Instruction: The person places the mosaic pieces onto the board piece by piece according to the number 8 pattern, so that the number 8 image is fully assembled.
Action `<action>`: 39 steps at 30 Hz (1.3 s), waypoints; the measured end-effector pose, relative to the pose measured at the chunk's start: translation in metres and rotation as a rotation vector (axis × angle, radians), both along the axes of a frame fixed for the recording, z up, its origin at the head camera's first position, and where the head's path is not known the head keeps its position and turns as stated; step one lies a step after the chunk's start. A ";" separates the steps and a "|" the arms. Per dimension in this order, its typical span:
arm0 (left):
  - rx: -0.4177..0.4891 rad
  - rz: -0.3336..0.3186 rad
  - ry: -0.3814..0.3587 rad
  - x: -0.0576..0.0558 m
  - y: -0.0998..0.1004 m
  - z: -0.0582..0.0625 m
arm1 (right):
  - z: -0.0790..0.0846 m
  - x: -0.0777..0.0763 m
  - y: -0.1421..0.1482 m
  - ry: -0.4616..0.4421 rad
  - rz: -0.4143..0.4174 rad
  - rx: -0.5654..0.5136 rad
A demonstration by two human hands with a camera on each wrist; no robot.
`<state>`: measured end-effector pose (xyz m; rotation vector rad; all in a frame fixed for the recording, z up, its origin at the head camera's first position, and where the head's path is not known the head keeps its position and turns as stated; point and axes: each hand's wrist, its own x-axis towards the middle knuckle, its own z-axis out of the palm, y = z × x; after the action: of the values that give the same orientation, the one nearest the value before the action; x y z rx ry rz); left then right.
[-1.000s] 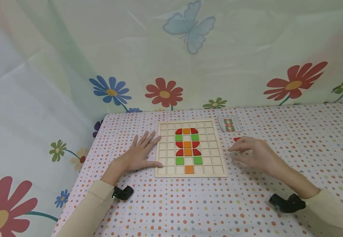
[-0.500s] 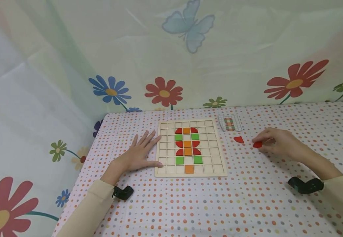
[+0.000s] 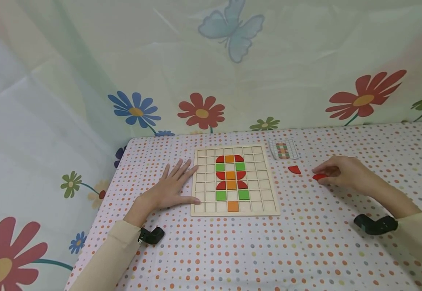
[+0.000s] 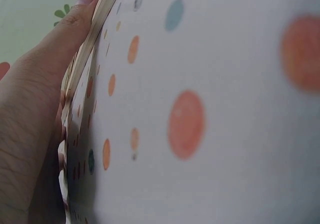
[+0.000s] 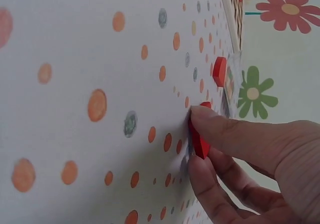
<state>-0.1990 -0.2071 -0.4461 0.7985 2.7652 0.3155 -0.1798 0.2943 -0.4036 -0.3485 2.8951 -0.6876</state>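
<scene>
A square wooden grid board (image 3: 261, 184) lies on the table, with red, orange and green tiles set in its middle columns. My left hand (image 3: 168, 190) rests at the board's left side, fingers spread, the thumb on its front left corner; the left wrist view shows that thumb (image 4: 65, 31) along the wooden edge. To the right of the board, my right hand (image 3: 349, 173) pinches a red tile (image 5: 201, 140) between thumb and fingers, close over the cloth. Another red tile (image 3: 294, 169), roughly quarter-round, lies loose between the board and that hand.
A small pattern card (image 3: 283, 150) with a printed coloured grid lies by the board's back right corner. The tablecloth (image 3: 211, 250) is white with coloured dots. Behind the table hangs a flowered curtain (image 3: 298, 48).
My right hand has moved right, away from the board and the loose red tile, and now pinches a red tile. Over the last half second it has barely shifted. The left hand stays put.
</scene>
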 end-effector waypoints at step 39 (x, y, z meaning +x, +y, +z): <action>-0.025 0.021 -0.006 0.000 0.002 0.000 | 0.011 0.046 -0.121 -0.063 0.232 -0.422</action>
<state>-0.1991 -0.2049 -0.4465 0.7621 2.7676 0.2859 -0.1341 0.1738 -0.3929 -0.6828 2.5736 -1.2362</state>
